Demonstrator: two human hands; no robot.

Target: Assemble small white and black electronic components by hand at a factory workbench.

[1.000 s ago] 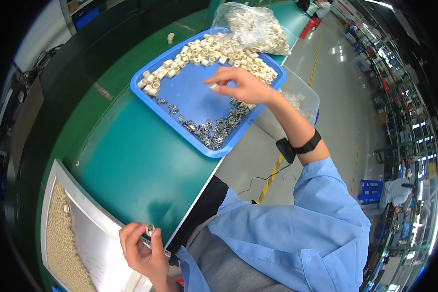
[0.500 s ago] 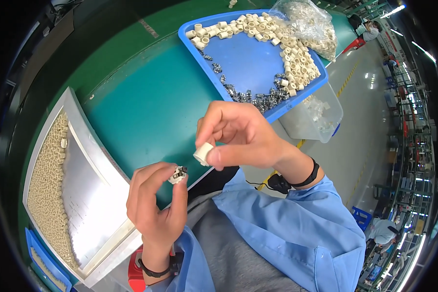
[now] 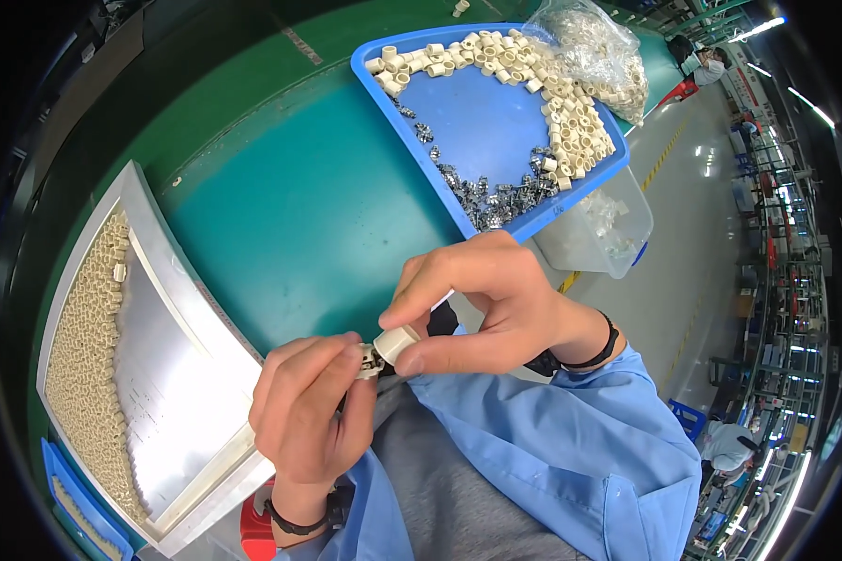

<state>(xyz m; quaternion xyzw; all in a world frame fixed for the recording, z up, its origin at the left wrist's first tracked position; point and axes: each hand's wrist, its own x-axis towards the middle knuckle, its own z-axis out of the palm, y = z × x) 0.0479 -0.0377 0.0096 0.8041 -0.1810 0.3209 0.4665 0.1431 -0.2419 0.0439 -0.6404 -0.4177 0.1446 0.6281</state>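
Between the fingertips of my left hand [image 3: 309, 402] is a small cream plastic part with dark metal clips [image 3: 370, 362]. Thumb and forefinger of my right hand [image 3: 486, 304] pinch a cream plastic sleeve [image 3: 398, 343], short and round. The sleeve is tilted, and its lower left end meets the clipped part, partly over the metal; how far it covers it I cannot tell. Both hands are above the near edge of the green table, in front of my body. The fingers hide part of each piece.
A blue tray [image 3: 419, 166] at the back holds many cream sleeves [image 3: 580, 131] and dark metal clips [image 3: 496, 201]. A clear bag [image 3: 594, 51] lies on its far right corner. At left stands a metal tray [image 3: 187, 271] with small cream parts [image 3: 79, 374]. A clear bin [image 3: 617, 229] sits right.
My right hand has moved down with the sleeve, and my left hand slightly right. The two pieces, apart before, now meet.
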